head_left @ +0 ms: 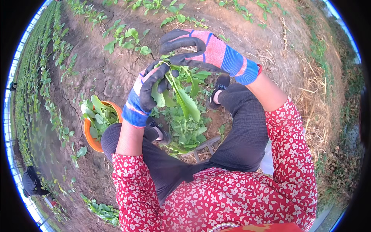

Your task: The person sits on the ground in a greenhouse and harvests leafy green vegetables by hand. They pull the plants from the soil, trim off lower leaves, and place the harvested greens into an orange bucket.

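My left hand (pixel 155 84), in a pink and blue knit glove with dark coated fingers, grips a small bunch of leafy greens (pixel 185 104) by its pale stems. The leaves hang down and to the right, between my knees. My right hand (pixel 194 50), gloved alike, arches over the stem end. Its thumb and curled fingers are close to the stems, and whether they pinch them is hard to see. Below the hands, more cut or growing greens (pixel 185 127) cover the ground between my shoes.
An orange bucket (pixel 88 136) holding leafy greens stands beside my left knee. A grey metal-looking frame (pixel 203 148) lies between my thighs. Crop rows (pixel 46 72) run along the left, dry straw (pixel 310 95) lies on the right. Another person (pixel 32 182) bends at the far left.
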### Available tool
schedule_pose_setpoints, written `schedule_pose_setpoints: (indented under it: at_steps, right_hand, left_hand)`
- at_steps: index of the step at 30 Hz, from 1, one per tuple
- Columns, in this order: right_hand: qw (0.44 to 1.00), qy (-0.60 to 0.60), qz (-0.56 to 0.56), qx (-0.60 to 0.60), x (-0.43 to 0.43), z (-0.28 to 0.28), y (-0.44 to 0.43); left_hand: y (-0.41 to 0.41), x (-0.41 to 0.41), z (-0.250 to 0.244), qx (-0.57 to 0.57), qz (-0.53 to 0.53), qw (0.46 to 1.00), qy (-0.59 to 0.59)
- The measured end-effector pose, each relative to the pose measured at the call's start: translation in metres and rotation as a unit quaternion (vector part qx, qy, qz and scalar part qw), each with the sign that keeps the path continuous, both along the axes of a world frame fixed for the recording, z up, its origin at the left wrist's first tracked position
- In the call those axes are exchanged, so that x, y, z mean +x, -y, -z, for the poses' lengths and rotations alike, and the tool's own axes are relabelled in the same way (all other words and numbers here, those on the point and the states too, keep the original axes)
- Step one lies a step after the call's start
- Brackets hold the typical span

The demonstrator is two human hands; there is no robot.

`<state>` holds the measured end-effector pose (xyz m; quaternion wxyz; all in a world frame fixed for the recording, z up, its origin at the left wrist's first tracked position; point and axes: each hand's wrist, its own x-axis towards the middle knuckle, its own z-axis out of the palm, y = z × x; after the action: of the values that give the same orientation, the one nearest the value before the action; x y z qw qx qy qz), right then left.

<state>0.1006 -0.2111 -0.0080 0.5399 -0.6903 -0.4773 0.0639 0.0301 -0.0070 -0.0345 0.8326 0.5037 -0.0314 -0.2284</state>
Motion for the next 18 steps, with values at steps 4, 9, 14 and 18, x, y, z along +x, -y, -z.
schedule_pose_setpoints:
  at_steps: [4, 9, 14, 18]
  right_hand:
    - [0.997, 0.047, 0.002, -0.053, 0.003, 0.005, -0.005]
    - [0.996, 0.035, 0.036, -0.074, 0.000, 0.012, -0.011]
    - [0.991, -0.125, 0.030, -0.044, -0.004, 0.022, -0.017]
    - [0.953, -0.300, -0.007, 0.045, -0.012, 0.028, -0.019]
  left_hand:
    - [0.003, -0.003, 0.001, 0.040, 0.029, 0.999, 0.017]
    - [-0.002, -0.003, 0.008, 0.168, 0.068, 0.969, 0.167]
    - [0.002, -0.003, 0.008, 0.134, 0.017, 0.987, 0.087]
    - [0.000, 0.001, 0.009, 0.118, 0.005, 0.992, 0.049]
